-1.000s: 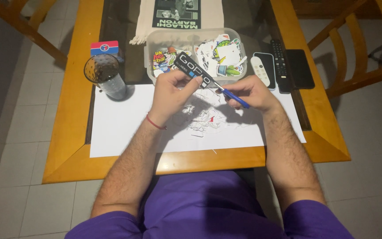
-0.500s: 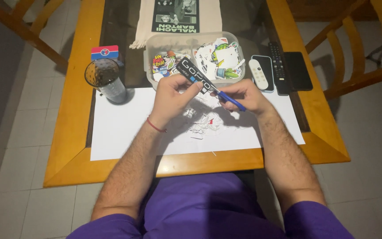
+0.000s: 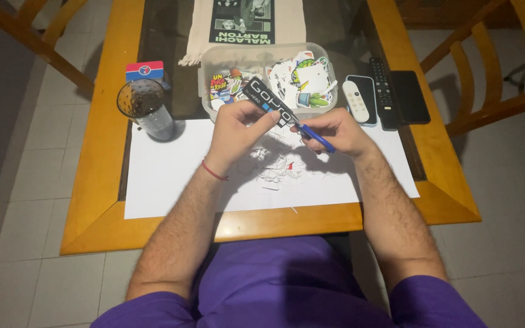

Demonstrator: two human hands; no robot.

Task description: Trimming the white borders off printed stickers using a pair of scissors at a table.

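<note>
The left hand (image 3: 238,129) grips a long black sticker (image 3: 270,104) by its lower end, thumb and fingers closed on it, and holds it up off the surface (image 3: 101,200), just in front of the clear tub (image 3: 208,67) that sits toward the far edge. The sticker's long axis runs on a slant, from the tub's near left part down toward the right hand (image 3: 335,130). That hand is closed around a blue-handled tool (image 3: 317,138), which may be a craft knife or a pen; I cannot tell which. Its tip meets the sticker's lower right end, so both hands touch the sticker, the left one carrying it, the right one working at its end.

Under the hands lies a white sheet (image 3: 165,176) that spans the near half of the surface, strewn with small paper scraps (image 3: 274,167). A glass (image 3: 147,109) stands at the sheet's far left corner. Remotes (image 3: 372,97) and a phone (image 3: 409,96) lie toward the right edge, well apart from the hands.
</note>
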